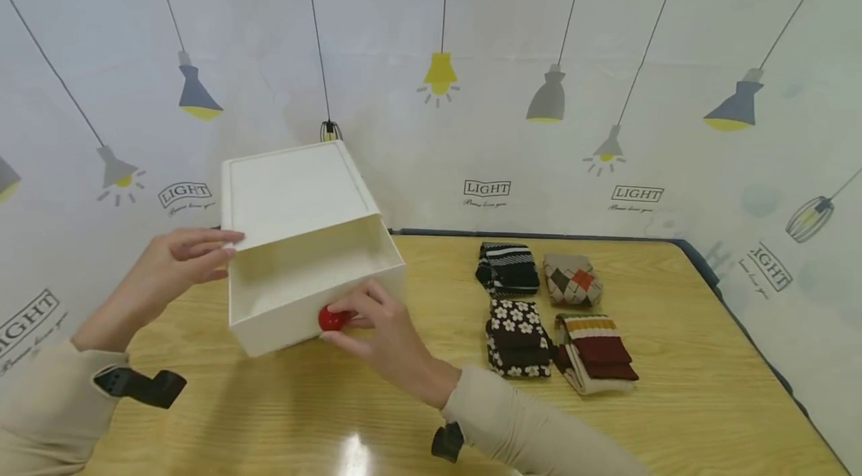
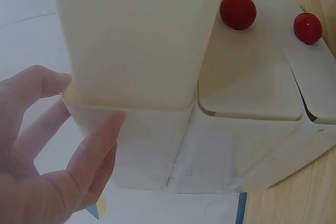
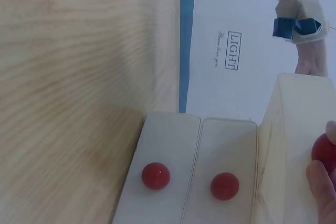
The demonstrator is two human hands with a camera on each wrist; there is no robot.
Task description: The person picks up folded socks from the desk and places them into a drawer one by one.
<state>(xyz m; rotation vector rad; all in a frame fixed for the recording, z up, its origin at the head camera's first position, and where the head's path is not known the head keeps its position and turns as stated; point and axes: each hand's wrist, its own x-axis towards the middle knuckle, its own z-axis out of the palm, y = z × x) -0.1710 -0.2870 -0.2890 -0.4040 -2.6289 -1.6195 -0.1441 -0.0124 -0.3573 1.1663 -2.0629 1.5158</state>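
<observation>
A white drawer cabinet (image 1: 289, 195) stands at the left of the table, its top drawer (image 1: 279, 326) pulled out; the inside that shows is bare. My right hand (image 1: 387, 330) pinches the red knob (image 1: 331, 319) on that drawer's front between thumb and fingers. At the cabinet's front left corner, my left hand (image 1: 178, 259) touches the edge with nearly straight fingers. In the left wrist view, those fingertips (image 2: 116, 121) lie on the cabinet's top panel beside the drawer. Two further drawer fronts, each with a red knob (image 3: 224, 186), are flush in the right wrist view.
Right of the cabinet lie several folded socks: a black striped pair (image 1: 508, 269), a beige argyle pair (image 1: 572, 280), a black flowered pair (image 1: 518, 337) and a maroon, yellow and cream pair (image 1: 599, 352). Behind the wooden table (image 1: 417, 416) hangs a lamp-printed backdrop (image 1: 390, 34).
</observation>
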